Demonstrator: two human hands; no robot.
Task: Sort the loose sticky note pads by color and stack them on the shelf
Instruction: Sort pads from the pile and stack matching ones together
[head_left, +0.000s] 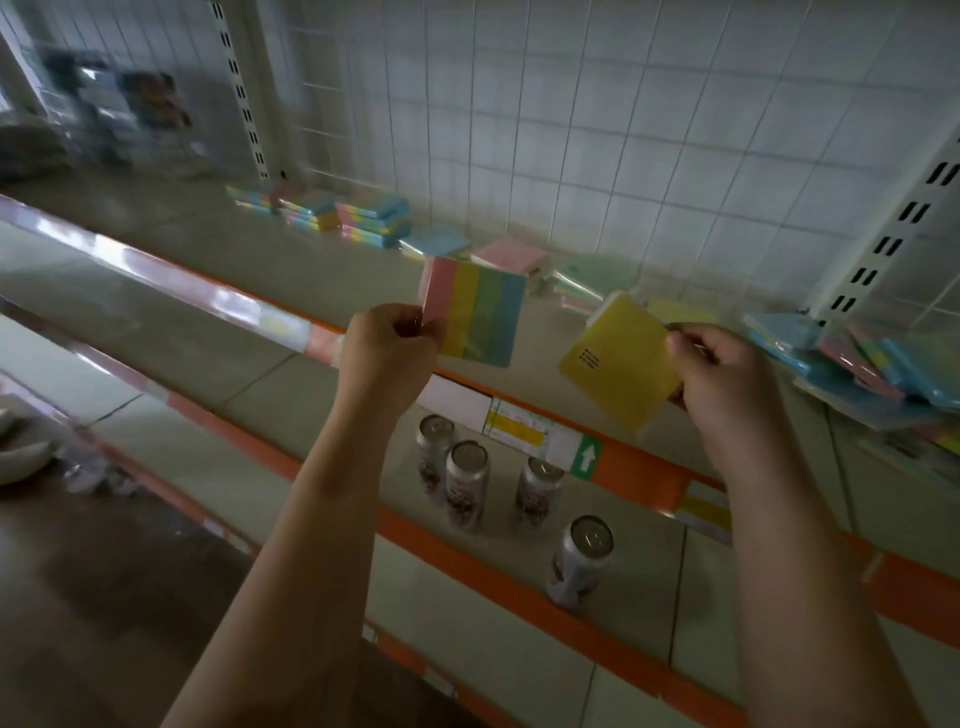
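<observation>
My left hand (387, 345) pinches a striped pad (480, 312) of pink, yellow, green and blue bands by its lower left corner, held above the shelf's front edge. My right hand (719, 376) grips a yellow pad (618, 366) by its right edge, tilted. On the shelf (249, 260) behind lie stacks of striped pads (371, 221), a blue pad (436, 242), a pink pad (511, 254), green pads (597, 273) and a yellow pad (680, 312). A loose heap of mixed pads (857, 358) lies at the right.
A wire grid back panel (571, 130) and slotted uprights (883, 244) bound the shelf. An orange price rail (623, 462) runs along its front. Several drink cans (579, 561) stand on the lower shelf. Blurred packaged goods (114, 114) sit far left.
</observation>
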